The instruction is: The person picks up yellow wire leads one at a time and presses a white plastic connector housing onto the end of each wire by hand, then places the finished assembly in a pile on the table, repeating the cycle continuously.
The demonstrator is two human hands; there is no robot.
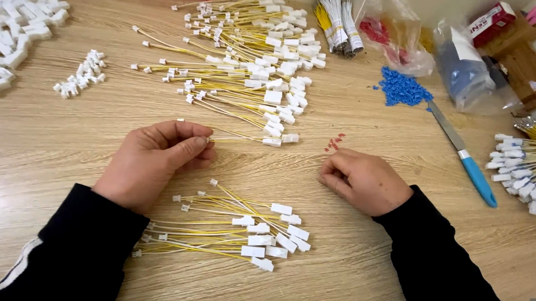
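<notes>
My left hand point(154, 161) rests on the wooden table point(361, 257), thumb and fingers pinching the end of a thin yellow-and-white wire lead point(244, 136) that ends in a white plastic connector point(272, 142). My right hand point(363, 181) lies curled on the table near a few tiny red pieces point(335, 142); whether it holds anything is hidden. A small pile of finished wire leads with white connectors point(243, 230) lies between my forearms. A much bigger spread of the same leads point(249, 61) lies beyond my hands.
White plastic housings are heaped at far left point(12, 26), with a smaller cluster point(81, 74) nearby. Blue small parts point(402, 87), a blue-handled blade tool point(463, 151), plastic bags point(468, 70), bundled wires point(340, 20) and another lead pile point(531, 169) lie on the right.
</notes>
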